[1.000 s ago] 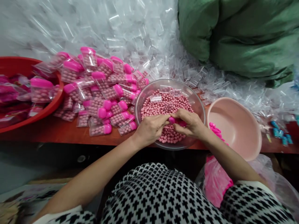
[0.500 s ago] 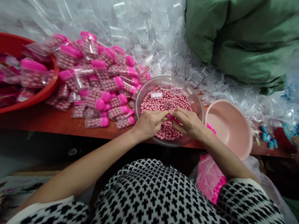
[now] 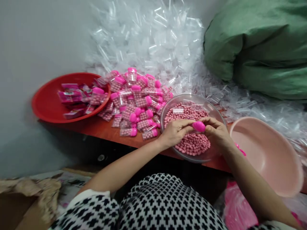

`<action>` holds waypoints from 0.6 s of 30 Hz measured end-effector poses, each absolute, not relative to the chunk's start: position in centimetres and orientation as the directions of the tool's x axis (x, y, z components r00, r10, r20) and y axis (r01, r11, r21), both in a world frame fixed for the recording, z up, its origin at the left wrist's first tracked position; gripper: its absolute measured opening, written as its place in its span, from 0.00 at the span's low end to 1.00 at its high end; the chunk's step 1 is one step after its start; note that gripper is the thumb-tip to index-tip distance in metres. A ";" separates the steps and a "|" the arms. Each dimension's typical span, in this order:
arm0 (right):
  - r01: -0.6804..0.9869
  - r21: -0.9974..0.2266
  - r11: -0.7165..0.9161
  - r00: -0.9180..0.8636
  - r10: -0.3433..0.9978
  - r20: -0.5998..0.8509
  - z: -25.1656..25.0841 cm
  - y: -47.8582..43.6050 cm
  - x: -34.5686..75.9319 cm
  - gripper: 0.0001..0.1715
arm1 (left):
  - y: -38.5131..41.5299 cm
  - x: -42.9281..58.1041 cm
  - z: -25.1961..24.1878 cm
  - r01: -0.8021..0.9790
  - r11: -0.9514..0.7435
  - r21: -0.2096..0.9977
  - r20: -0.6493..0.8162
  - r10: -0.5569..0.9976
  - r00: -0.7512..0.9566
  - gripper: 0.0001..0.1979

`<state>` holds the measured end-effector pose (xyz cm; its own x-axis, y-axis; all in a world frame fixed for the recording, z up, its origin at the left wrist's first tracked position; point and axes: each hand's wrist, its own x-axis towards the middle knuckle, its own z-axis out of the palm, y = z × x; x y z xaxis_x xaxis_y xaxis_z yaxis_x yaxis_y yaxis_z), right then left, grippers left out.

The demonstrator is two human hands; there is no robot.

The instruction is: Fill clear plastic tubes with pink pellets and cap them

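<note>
Over the clear bowl (image 3: 217,113) of pink beads (image 3: 192,145), my left hand (image 3: 176,132) and my right hand (image 3: 217,131) meet around a small container with a glossy pink cap (image 3: 199,126). Fingers of both hands pinch it from either side, and the cap faces me. Its body is mostly hidden by the fingers. An empty clear container (image 3: 177,111) lies on the beads behind my hands. To the left of the bowl is a heap of clear containers (image 3: 144,101) filled with pink beads and closed with pink caps.
A red basin (image 3: 45,103) with pink packets stands at the far left. Loose clear containers (image 3: 153,48) pile up behind the bowl. A light pink basin (image 3: 268,153) is at the right, a green sack (image 3: 259,51) behind it. The reddish table edge (image 3: 96,132) runs below.
The view has swung left, so the table's things appear farther right and the whole red basin shows. The pink cap between my hands has come into clearer sight, turned toward me.
</note>
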<state>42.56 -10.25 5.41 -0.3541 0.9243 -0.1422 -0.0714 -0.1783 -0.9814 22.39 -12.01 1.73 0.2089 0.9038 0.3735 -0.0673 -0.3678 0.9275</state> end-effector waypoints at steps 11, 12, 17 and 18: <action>-0.199 -0.839 -0.507 -0.494 0.791 -0.362 4.6 -10.7 39.4 0.12 | -12.6 22.2 1.3 0.136 -0.538 0.832 0.513 0.839 0.182 0.12; -0.209 -0.844 -0.494 -0.481 0.803 -0.351 4.4 -10.6 39.0 0.13 | -12.5 22.2 1.4 0.125 -0.525 0.842 0.503 0.847 0.171 0.12; -0.143 -0.868 -0.475 -0.550 0.767 -0.330 4.9 -9.9 37.5 0.25 | -11.6 20.0 2.7 0.014 -0.365 0.931 0.363 0.930 0.051 0.09; -0.117 -0.879 -0.463 -0.561 0.761 -0.327 5.2 -9.6 37.7 0.30 | -11.2 18.9 3.1 -0.016 -0.325 0.945 0.325 0.946 -0.009 0.09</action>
